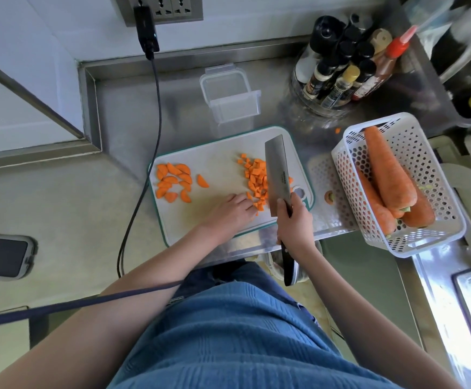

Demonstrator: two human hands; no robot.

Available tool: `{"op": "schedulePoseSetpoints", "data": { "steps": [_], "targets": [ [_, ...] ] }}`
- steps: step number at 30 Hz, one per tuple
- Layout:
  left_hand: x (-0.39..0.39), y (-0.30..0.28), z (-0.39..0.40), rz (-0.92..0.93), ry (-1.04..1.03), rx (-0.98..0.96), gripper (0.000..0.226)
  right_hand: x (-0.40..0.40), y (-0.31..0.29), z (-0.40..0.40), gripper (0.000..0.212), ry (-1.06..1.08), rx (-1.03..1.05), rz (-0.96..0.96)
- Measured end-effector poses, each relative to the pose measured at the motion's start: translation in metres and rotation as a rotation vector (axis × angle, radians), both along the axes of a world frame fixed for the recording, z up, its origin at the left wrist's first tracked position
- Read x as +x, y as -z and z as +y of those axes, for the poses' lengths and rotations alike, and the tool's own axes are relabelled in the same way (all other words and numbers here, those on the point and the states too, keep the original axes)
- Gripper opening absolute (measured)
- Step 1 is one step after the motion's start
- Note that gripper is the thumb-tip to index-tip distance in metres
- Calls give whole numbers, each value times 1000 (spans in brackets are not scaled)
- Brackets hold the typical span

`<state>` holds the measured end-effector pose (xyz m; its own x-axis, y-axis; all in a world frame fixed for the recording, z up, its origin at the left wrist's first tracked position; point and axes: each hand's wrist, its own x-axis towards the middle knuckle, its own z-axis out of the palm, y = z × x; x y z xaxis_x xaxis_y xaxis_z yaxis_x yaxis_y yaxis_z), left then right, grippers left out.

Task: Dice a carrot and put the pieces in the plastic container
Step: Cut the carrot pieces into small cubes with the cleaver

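A white cutting board (217, 167) with a teal rim lies on the steel counter. Several half-moon carrot slices (174, 182) sit at its left end. A heap of diced carrot (256, 178) lies at its right. My right hand (294, 220) grips the black handle of a cleaver (278, 172), whose blade stands against the right side of the dice. My left hand (232, 210) rests on the board, fingertips touching the near dice. A clear, empty plastic container (230, 94) stands beyond the board.
A white perforated basket (414, 189) at the right holds whole carrots (388, 169). A clear tub of spice and sauce bottles (341, 71) stands at the back right. A black cable (150, 153) runs from the wall socket down the board's left. A carrot end (328, 196) lies beside the basket.
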<state>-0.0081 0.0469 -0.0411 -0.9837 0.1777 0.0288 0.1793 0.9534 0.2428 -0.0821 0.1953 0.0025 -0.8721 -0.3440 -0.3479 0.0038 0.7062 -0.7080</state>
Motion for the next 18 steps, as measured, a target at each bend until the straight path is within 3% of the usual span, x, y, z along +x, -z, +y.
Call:
{"op": "schedulePoseSetpoints", "data": {
  "steps": [4,12,18],
  "targets": [
    [-17,-2,2,62,-144,5,34,3,-2,3,25,-30,13,41],
    [5,-6,-24,140,-486,318,14,3,-4,-2,25,-64,1,27],
    [50,4,-35,-129,-516,418,41,6,-4,-15,22,-151,30,-8]
  ]
}}
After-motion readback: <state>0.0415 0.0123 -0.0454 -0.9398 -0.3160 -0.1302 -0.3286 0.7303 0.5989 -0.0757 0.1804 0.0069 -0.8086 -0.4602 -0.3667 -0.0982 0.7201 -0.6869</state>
